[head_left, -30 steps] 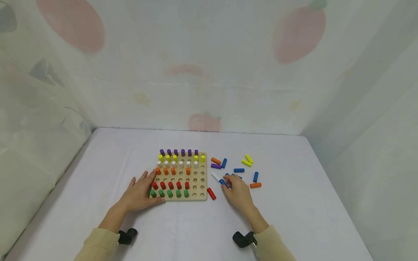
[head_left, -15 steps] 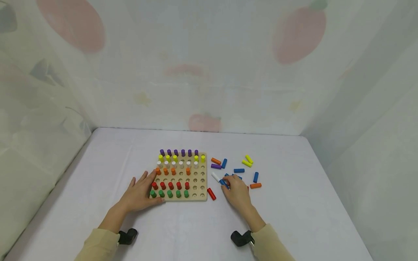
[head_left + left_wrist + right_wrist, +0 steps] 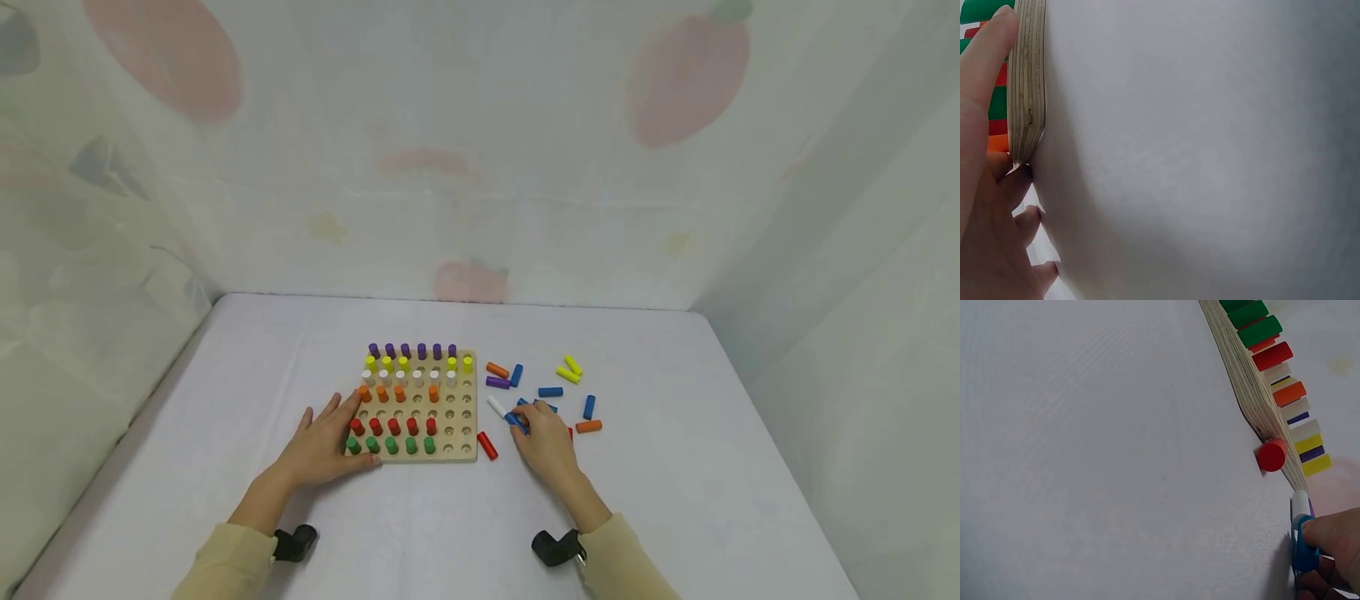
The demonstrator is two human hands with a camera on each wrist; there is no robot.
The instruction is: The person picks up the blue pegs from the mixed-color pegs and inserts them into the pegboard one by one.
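A square wooden pegboard (image 3: 462, 423) stands on the table, with rows of upright purple, yellow, white, orange, red and green pegs. My left hand (image 3: 318, 446) lies spread at its left near corner. The thumb (image 3: 999, 37) touches the board's near edge, and the other fingers reach along the left side. To the right of the board my right hand (image 3: 547, 442) pinches a blue peg (image 3: 1305, 547) between thumb and fingers, low over the table. A white peg (image 3: 497, 406) lies end to end with it. Part of the blue peg is hidden by the fingers.
Loose blue, orange, yellow and purple pegs (image 3: 497, 382) lie around and beyond my right hand. One red peg (image 3: 487, 446) lies between the board and that hand. Another red peg (image 3: 570, 433) shows partly behind the hand. A printed curtain (image 3: 480, 208) hangs behind the table.
The right wrist has shifted slightly left, and a bit of a red peg has come into sight beside that hand. The left hand keeps its place on the board.
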